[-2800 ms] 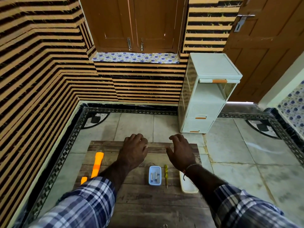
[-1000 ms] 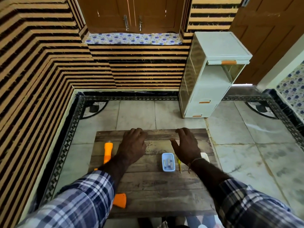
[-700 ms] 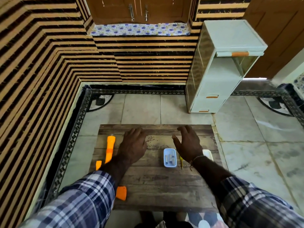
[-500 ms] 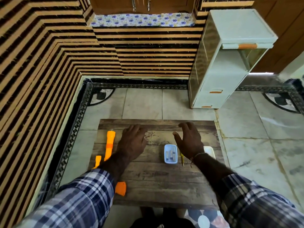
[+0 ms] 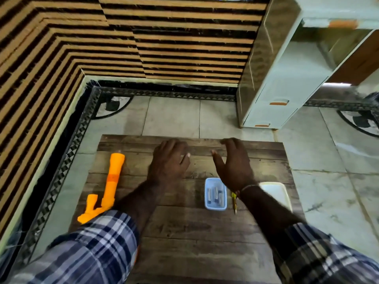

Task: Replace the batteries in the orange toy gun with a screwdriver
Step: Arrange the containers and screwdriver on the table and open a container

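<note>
The orange toy gun [image 5: 110, 181] lies on the left side of the dark wooden board [image 5: 190, 238], its barrel pointing away from me and its rear end hidden under my left sleeve. My left hand [image 5: 170, 160] hovers palm down over the board's middle, fingers relaxed, holding nothing. My right hand [image 5: 233, 162] hovers beside it, also empty. Just below my right hand sits a small blue tray [image 5: 215, 194] with batteries in it. A yellow screwdriver [image 5: 234, 202] lies to the tray's right, partly hidden by my wrist.
A white tray [image 5: 275, 192] sits at the board's right side behind my right forearm. A white plastic drawer unit [image 5: 287, 78] stands on the tiled floor at the far right. Striped walls close in the left and far sides.
The camera has tilted down and moved closer, so the board fills more of the view. Both hands stay hovering over the board, holding nothing.
</note>
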`<action>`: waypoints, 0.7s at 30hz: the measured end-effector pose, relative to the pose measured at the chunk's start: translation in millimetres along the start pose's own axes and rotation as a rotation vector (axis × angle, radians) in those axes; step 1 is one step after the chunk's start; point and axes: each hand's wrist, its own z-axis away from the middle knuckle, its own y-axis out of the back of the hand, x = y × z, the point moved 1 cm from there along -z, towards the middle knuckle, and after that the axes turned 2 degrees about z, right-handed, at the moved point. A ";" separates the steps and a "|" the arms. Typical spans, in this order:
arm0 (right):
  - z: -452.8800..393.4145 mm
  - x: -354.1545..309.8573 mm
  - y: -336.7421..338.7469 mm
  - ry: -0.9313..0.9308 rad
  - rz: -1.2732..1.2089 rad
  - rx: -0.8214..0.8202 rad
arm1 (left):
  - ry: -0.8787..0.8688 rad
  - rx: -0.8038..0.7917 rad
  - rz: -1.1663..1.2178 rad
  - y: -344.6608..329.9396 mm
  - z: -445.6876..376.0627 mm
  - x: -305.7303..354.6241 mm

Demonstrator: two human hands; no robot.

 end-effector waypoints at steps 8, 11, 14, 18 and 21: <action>0.1 28.4 -65.7 0.077 -0.037 0.132 | 0.083 0.093 0.088 -73.7 19.6 -41.7; 9.2 36.6 -75.9 0.118 -0.012 0.175 | 0.074 0.104 0.062 -78.2 34.2 -57.7; 21.5 38.4 -76.1 0.127 -0.032 0.215 | 0.017 0.139 0.030 -71.6 43.0 -69.6; 48.5 39.2 -63.6 0.175 -0.003 0.291 | -0.052 0.174 -0.013 -60.7 55.6 -62.3; 90.3 35.2 -47.4 0.175 0.001 0.324 | -0.105 0.211 -0.002 -47.2 88.5 -39.6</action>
